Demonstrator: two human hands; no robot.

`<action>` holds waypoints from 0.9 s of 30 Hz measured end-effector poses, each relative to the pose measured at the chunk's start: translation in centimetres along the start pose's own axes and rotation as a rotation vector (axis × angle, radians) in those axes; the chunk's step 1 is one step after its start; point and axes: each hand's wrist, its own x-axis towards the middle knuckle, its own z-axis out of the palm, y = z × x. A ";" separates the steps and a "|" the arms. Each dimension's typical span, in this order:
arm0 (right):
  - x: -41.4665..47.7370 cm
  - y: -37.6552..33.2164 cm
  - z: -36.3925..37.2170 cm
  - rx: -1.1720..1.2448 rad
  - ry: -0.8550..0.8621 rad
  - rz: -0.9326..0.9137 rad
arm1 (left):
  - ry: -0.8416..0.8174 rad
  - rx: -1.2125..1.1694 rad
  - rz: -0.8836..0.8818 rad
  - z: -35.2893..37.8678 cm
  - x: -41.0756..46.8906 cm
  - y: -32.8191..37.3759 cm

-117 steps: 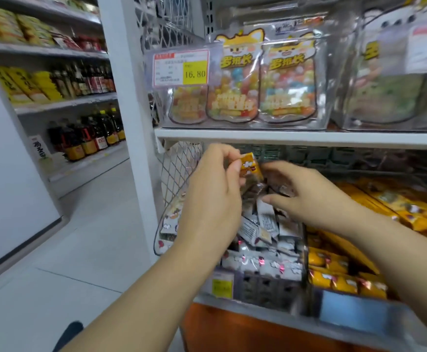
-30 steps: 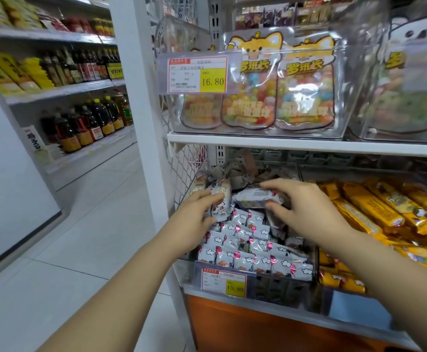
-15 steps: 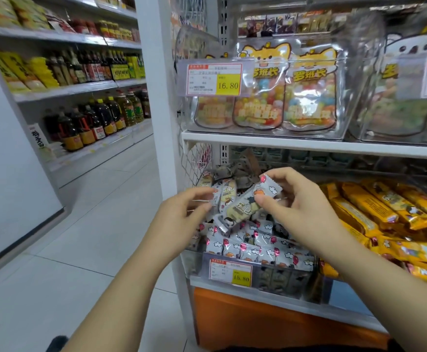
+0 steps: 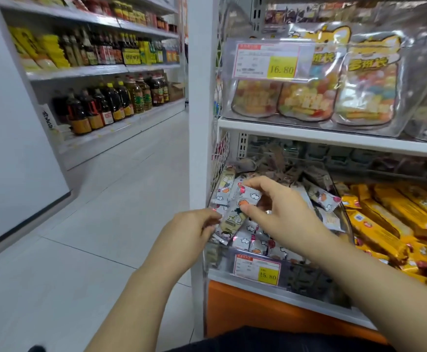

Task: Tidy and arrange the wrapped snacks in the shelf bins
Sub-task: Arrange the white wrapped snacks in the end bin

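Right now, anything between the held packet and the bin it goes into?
Nothing visible. The left hand and right hand pinch the ends of the packet over the open top of the clear bin. Only the pile of like packets lies beneath.

I see bright, even store light — shadows are faint. Glare hazes the clear bin (image 4: 411, 80) at upper right, the shelves (image 4: 80, 71) at upper left bend with the lens — fine detail smears.
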 end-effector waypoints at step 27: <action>0.5 1.0 3.7 -0.420 -0.281 -0.137 | 0.018 0.265 0.151 0.4 -0.2 0.0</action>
